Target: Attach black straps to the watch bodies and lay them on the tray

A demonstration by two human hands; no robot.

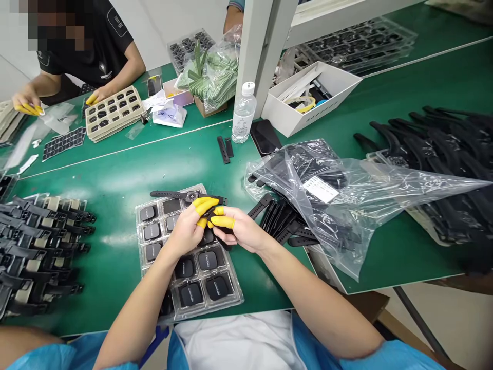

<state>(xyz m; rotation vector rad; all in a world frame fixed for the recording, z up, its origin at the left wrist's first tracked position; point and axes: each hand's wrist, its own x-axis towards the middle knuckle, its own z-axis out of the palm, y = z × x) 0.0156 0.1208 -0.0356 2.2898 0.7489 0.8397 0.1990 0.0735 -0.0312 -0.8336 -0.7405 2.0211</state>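
My left hand (189,226) and my right hand (241,228), both with yellow finger cots, meet above the tray and pinch a small black watch part (210,213). The fingers cover most of that part, so its exact shape is hidden. Below lies a clear plastic tray (235,280) with square black watch bodies (208,260) in its pockets. Across the tray's far edge, just beyond my left hand, rests a watch with a black strap (169,195). Right of my right hand, loose black watch straps (275,221) spill from a clear plastic bag (362,205).
Stacked strapped watches (38,246) stand at the left, more black straps (435,149) at the right. Further back are a water bottle (244,113), a phone (265,137), a white box (292,115) and a post (256,51). A co-worker (103,56) handles parts across the table.
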